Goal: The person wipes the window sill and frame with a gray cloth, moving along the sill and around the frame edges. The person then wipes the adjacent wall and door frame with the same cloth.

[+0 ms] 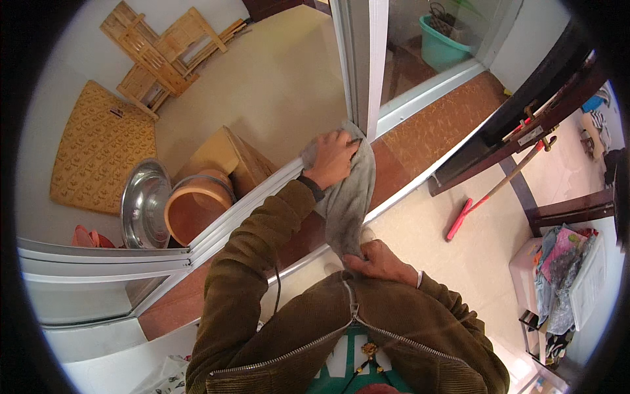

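A grey cloth [349, 197] hangs between my two hands, over the white sliding window's frame and sill. My left hand [332, 157] grips its upper part at the window track [275, 183], close to the foot of the upright sash frame [362, 74]. Near my jacket's zip, my right hand [381, 263] holds the cloth's lower end between thumb and fingers. The reddish-brown stone sill [391, 170] shows on both sides of the cloth.
Beyond the track stand a cardboard box [211, 150], an orange-brown pot [197, 212] and a metal basin [145, 207]. On my right are a dark door [507, 147], a red-headed broom [460, 219] and an overfilled storage box [524, 268]. A turquoise tub [440, 47] stands behind glass.
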Demonstrator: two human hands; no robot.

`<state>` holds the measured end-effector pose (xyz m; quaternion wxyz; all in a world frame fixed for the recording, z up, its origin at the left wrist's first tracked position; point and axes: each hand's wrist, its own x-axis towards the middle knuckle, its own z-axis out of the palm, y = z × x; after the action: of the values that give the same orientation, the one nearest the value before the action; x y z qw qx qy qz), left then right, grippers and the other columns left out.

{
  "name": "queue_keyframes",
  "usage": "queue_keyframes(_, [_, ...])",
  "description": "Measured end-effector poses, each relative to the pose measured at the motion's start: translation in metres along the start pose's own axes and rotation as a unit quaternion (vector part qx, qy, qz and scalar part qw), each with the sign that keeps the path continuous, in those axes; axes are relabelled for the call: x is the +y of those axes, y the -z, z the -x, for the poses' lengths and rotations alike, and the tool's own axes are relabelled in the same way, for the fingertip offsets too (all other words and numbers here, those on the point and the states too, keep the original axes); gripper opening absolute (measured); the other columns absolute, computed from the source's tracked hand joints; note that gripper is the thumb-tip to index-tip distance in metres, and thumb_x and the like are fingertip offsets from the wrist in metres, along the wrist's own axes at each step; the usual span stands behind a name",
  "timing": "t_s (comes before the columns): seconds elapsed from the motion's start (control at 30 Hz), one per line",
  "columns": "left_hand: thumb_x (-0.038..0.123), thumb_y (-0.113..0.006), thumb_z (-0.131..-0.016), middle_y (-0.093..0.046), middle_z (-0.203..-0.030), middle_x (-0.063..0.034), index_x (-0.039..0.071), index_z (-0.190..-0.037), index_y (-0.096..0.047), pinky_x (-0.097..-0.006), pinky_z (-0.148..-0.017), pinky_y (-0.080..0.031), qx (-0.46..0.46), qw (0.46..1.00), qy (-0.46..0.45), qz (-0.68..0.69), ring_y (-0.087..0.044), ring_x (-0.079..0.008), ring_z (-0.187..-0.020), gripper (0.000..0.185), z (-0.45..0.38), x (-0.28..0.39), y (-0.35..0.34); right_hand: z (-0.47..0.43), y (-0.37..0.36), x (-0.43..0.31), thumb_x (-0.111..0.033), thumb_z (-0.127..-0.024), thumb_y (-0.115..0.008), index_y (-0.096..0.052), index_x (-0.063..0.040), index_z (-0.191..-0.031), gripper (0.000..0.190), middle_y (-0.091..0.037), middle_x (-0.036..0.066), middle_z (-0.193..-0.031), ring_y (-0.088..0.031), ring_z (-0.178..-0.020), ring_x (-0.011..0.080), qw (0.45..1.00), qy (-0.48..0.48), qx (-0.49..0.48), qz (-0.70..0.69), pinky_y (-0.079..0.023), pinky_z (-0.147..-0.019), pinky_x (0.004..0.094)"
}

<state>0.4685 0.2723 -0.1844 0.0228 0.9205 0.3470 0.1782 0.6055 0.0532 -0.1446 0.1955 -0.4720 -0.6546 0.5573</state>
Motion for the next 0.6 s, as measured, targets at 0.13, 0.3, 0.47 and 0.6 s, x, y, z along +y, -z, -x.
queue_keyframes(0.13, [0.006, -0.057, -0.077, -0.054, -0.105, -0.0079, 0.007, -0.112, -0.067, -0.0494, -0.093, -0.031, 0.049, 0.995, 0.000, -0.083, -0.048, -0.0285, -0.106, 0.036, 0.001, 0.017, -0.006, -0.001, -0.007, 0.000, -0.032, -0.095, -0.056, -0.066, 0.006, -0.079, 0.043, -0.063, 0.016, -0.064, -0.060, -0.055, 0.0208, 0.998, 0.037, 0.025, -0.033, -0.049, -0.056, 0.0380])
queue_keyframes(0.3, [0.007, -0.056, -0.079, -0.055, -0.104, -0.0079, 0.005, -0.114, -0.065, -0.0479, -0.091, -0.033, -0.064, 0.984, 0.020, -0.168, -0.049, -0.0279, -0.104, 0.036, -0.001, 0.033, 0.006, 0.000, -0.011, -0.006, -0.035, -0.093, -0.057, -0.065, 0.006, -0.078, 0.044, -0.064, 0.018, -0.066, -0.063, -0.059, 0.0273, 0.998, 0.050, 0.023, 0.014, -0.050, -0.061, 0.0406])
queue_keyframes(0.47, [0.007, -0.056, -0.078, -0.054, -0.106, -0.0097, 0.002, -0.119, -0.062, -0.0479, -0.091, -0.032, -0.043, 0.994, 0.029, -0.096, -0.049, -0.0292, -0.104, 0.042, 0.031, 0.027, 0.023, 0.001, -0.009, -0.015, -0.040, -0.090, -0.060, -0.065, 0.005, -0.074, 0.048, -0.062, 0.023, -0.067, -0.062, -0.062, 0.0353, 0.989, 0.071, -0.042, 0.119, -0.049, -0.062, 0.0443])
queue_keyframes(0.6, [0.005, -0.056, -0.077, -0.051, -0.108, -0.0125, 0.001, -0.124, -0.059, -0.0482, -0.093, -0.030, -0.025, 0.997, 0.012, -0.077, -0.046, -0.0308, -0.106, 0.047, 0.038, 0.016, 0.020, 0.001, -0.002, -0.018, -0.039, -0.089, -0.061, -0.065, 0.006, -0.072, 0.048, -0.063, 0.023, -0.070, -0.063, -0.064, 0.0369, 0.986, 0.072, -0.075, 0.130, -0.049, -0.063, 0.0450])
